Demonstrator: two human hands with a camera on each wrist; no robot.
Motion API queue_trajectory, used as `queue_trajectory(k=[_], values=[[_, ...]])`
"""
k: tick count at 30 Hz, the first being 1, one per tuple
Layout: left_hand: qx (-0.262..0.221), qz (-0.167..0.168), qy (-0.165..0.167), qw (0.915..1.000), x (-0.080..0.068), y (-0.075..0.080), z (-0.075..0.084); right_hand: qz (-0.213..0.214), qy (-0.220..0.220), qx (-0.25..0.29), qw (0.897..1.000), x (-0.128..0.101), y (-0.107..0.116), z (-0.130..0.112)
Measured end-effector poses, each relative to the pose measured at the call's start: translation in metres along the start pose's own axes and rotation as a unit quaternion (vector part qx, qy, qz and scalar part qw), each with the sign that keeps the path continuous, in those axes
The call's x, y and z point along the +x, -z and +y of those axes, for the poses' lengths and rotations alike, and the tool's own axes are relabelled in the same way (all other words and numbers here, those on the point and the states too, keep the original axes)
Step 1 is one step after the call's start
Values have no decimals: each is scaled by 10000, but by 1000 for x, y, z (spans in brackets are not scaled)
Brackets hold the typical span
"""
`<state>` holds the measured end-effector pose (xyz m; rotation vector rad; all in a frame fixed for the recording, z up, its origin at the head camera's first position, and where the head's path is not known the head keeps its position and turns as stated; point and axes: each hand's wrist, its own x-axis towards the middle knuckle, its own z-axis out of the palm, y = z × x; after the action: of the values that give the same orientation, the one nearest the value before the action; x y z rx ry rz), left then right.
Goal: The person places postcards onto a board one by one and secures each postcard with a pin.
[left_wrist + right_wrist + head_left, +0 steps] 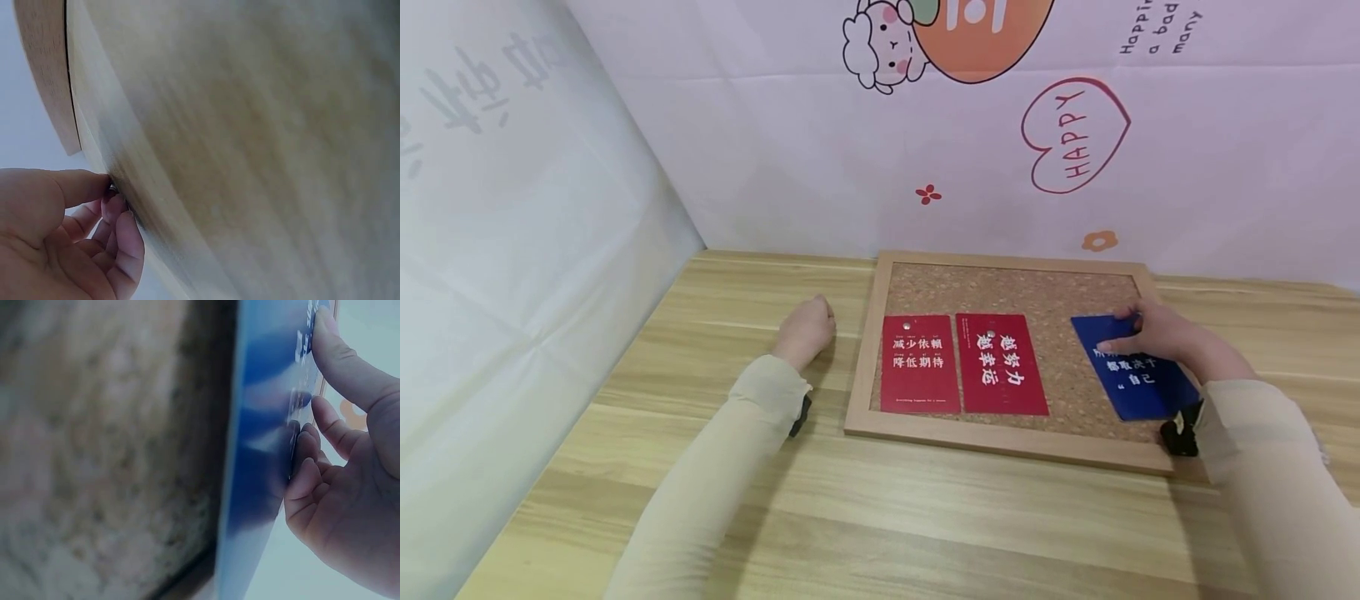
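Observation:
A blue card [1138, 392] with white writing lies aslant on the right part of a wood-framed cork board [1011, 292]. My right hand [1168, 337] rests on its upper part, thumb and forefinger spread on the face. In the right wrist view the thumb [340, 359] touches the card [262, 425], the other fingers bent near it. Left of the board, my left hand [807, 331] is low at the tabletop. In the left wrist view that hand [69, 231] pinches a small dark, shiny thing [113, 187], mostly hidden by the fingertips; its kind is unclear.
Two red cards, one on the left [919, 375] and one beside it [1003, 375], hang on the board with a round pin near each top. The wooden table [880, 508] ends at a white printed cloth [790, 167] behind and on the left.

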<state>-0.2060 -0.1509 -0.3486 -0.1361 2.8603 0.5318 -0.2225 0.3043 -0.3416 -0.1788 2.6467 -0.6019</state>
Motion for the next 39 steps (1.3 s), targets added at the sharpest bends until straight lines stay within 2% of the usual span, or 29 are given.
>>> queue_trajectory(k=[17,31,39], values=[[-53,185,-105,9998,0,-3,1,46,75,42,10000,-1,0,0],[-269,265,-46,9993,1,-2,4,57,58,44,10000,-3,0,-1],[-307,503,-174,9981,1,-1,7,92,63,23,9999,-2,0,-1]])
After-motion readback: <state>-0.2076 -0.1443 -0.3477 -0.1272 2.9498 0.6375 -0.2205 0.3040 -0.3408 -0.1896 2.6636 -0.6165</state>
